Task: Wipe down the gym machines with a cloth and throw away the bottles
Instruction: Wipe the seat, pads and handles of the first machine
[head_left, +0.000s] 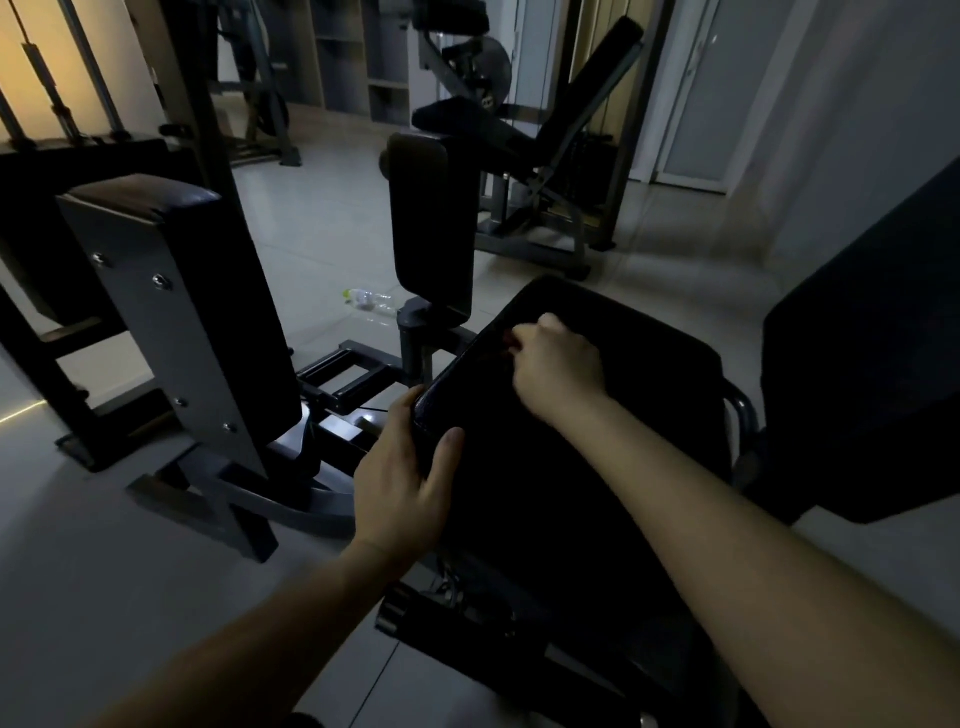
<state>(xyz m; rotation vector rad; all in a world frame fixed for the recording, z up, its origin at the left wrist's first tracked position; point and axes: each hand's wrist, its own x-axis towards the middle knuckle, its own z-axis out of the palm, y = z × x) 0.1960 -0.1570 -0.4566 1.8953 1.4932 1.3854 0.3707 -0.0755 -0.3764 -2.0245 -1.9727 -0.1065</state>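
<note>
Head view, dim room; the left hand (400, 467) grasps the near left edge of the black seat pad (597, 478), fingers wrapped round the rim and thumb lying on top; the right hand (558, 364) rests further up the same pad, clenched with knuckles upward; a small red fleck at its fingers is probably the cloth (511, 340), though the dark hides most of it, so what it clutches is a judgement rather than a plain sight. The pad looks like smooth vinyl over firm foam, slightly glossy at the edge; it should take a pressed wipe without giving much; the cloth would be soft and limp, best kept bunched in the palm so that it does not drag loose.

A clear plastic bottle (371, 302) lies on its side on the tiled floor (322, 218), just beside the base of the upright leg pad (434, 223) and well apart from both hands; it seems nearly empty, so light, thin-walled and apt to roll or crumple; a hold round the middle or at the neck would suit. Another machine (545, 156) stands behind.
</note>
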